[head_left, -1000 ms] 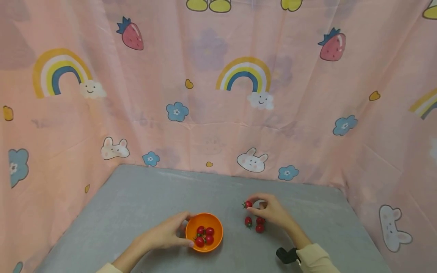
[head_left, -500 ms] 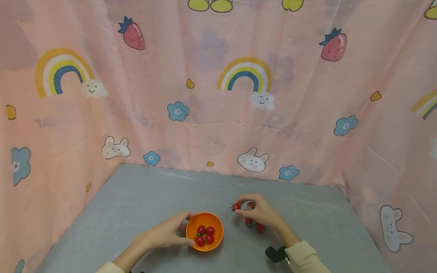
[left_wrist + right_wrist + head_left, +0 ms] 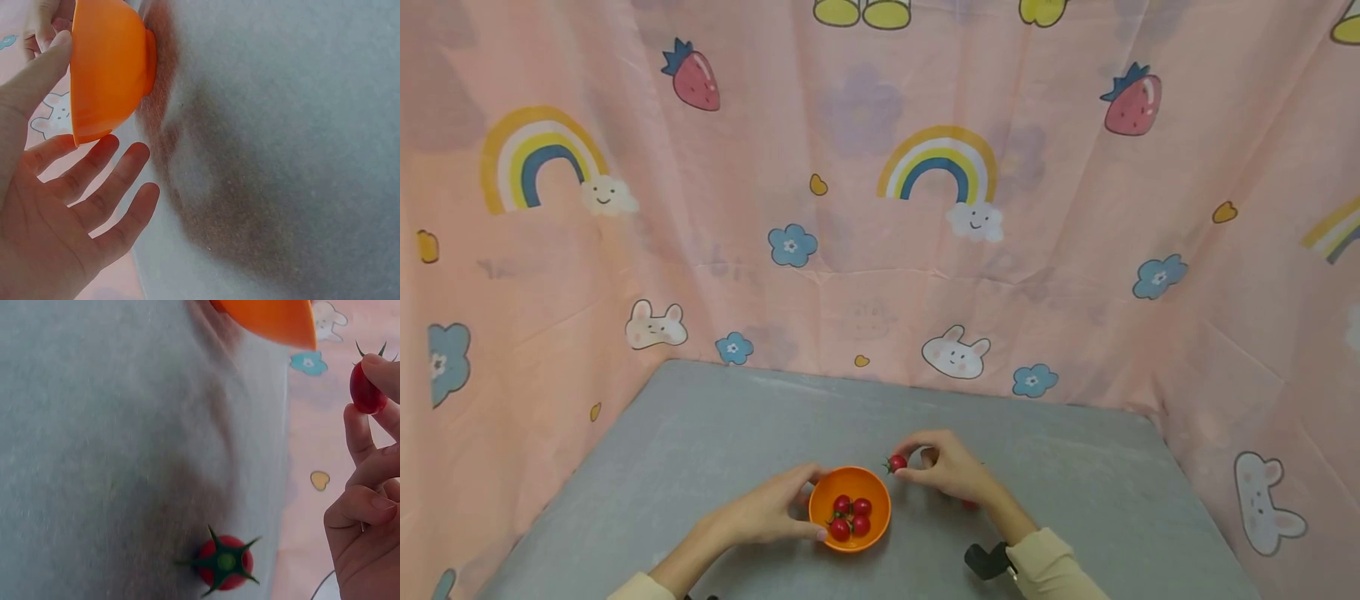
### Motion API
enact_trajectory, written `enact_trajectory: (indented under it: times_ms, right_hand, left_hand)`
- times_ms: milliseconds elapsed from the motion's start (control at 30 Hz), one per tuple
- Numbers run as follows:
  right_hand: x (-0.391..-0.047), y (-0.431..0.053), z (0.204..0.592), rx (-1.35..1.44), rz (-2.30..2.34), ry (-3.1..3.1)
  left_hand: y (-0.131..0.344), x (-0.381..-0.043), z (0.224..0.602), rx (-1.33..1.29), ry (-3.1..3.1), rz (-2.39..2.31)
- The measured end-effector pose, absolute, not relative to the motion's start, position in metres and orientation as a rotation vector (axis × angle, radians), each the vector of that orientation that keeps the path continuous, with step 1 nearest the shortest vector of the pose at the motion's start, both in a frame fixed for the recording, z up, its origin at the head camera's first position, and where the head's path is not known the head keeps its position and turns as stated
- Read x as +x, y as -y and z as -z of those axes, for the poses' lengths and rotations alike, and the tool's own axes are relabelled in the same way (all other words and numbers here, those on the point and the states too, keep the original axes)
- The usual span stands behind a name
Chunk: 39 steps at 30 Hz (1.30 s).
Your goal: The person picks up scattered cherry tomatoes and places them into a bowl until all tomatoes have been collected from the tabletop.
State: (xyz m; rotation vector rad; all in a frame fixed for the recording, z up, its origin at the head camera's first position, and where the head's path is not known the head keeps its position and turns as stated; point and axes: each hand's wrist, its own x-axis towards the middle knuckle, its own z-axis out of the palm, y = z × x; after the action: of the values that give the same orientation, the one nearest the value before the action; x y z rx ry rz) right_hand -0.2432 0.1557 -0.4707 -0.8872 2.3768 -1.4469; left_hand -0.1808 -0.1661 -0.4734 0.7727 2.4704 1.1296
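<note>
An orange bowl stands on the grey table, with several red cherry tomatoes inside. My left hand holds the bowl at its left side, thumb and index finger against the rim; the other fingers fan out below in the left wrist view. Between thumb and index finger, my right hand pinches a cherry tomato by its sides, green stalk outward, just right of the bowl and above the table. Another cherry tomato lies on the table under the right hand, mostly hidden in the head view.
The grey table meets a pink patterned curtain at the back and on both sides. A black strap end hangs at the right wrist, by the cream sleeve.
My right hand has moved left toward the bowl with the pinched cherry tomato, and now covers most of the loose tomatoes. The left hand and bowl have stayed put.
</note>
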Motion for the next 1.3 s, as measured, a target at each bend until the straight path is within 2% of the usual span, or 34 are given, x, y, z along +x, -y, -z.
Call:
enact_trajectory:
  times_ms: [400,800,1300]
  right_hand:
    - [-0.236,-0.142,0.472,-0.956,1.377,-2.352]
    - [-0.234,-0.142,0.473,-0.902,1.356,-2.32]
    - [-0.239,-0.211,0.482,-0.901,1.473,-2.373]
  left_hand:
    - [0.167,-0.181,0.475,0.788,-2.491,-1.11]
    - [0.167,-0.182,0.475,0.781,-2.479,-1.115]
    - [0.168,-0.183,0.476,0.793,-2.468,-1.122]
